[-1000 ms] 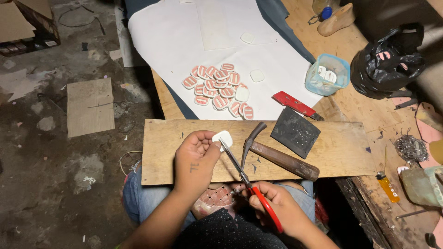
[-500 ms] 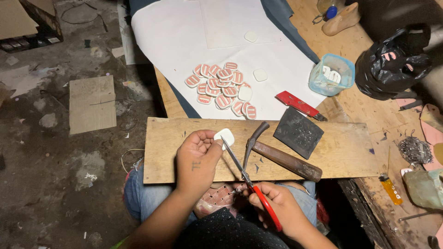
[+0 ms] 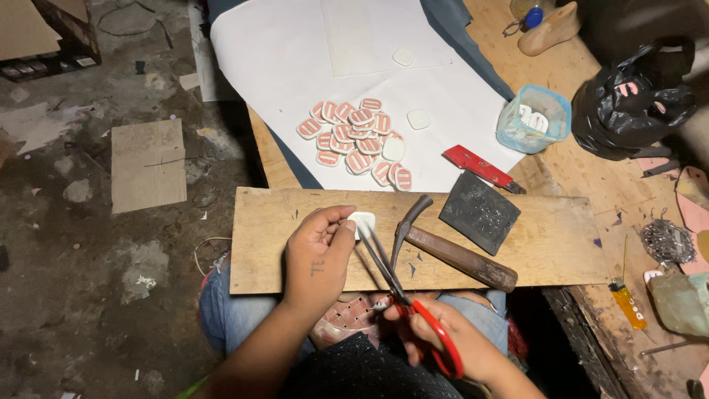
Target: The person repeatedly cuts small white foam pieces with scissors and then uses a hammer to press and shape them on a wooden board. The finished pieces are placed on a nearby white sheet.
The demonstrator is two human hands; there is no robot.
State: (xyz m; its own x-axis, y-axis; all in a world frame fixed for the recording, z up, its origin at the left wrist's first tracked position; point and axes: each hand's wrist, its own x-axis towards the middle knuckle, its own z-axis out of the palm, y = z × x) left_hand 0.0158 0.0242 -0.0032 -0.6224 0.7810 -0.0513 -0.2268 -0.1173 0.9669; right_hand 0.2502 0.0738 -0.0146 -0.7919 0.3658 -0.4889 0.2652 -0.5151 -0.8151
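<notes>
White patch (image 3: 363, 221) pinched at left hand (image 3: 317, 251) fingertips; right hand (image 3: 450, 341) grips red-handled scissors (image 3: 402, 295), blades touching patch.

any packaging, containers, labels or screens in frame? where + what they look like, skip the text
Cardboard box: top left on the floor, brown, dark printed side.
Flat cardboard sheet: floor, left of the board, tan rectangle.
Plastic tub: right on the table, clear blue, white pieces inside.
Black plastic bag: far right, crumpled.
No screens.

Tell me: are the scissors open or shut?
Open: the scissors' blades spread apart at the small white piece held by the left hand.
</notes>
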